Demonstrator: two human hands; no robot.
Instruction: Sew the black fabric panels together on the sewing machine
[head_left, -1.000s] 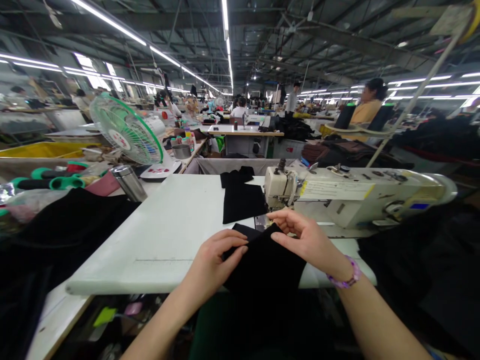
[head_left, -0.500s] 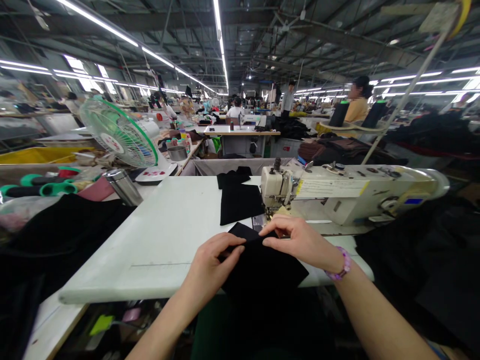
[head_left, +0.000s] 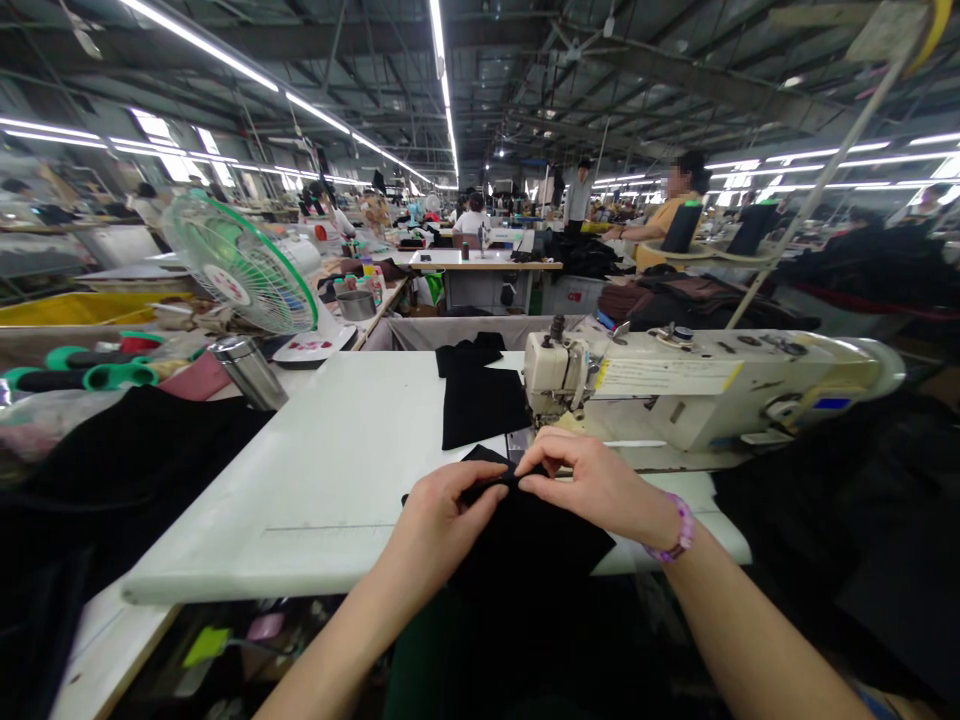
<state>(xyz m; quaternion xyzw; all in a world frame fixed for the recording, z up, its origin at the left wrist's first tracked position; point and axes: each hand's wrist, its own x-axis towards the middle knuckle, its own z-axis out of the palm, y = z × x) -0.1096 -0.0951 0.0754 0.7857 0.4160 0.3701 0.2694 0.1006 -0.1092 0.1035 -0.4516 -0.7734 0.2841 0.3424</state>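
Black fabric hangs over the front edge of the pale sewing table. My left hand pinches its upper edge between thumb and fingers. Close beside it, my right hand, with a purple bracelet at the wrist, pinches the same edge; the fingertips of both hands nearly meet. Just behind them is the needle area of a sewing machine. Another black piece lies flat left of the machine head, and a smaller crumpled black piece is behind it.
At the left stand a green-rimmed fan, a steel flask and green thread spools. Dark cloth is heaped at the right. Thread cones stand behind the machine. A person in yellow is farther back.
My left hand has moved slightly right, closer to my right hand, and the fabric edge between them is more bunched. The person in yellow has shifted left, with an arm now stretched out.
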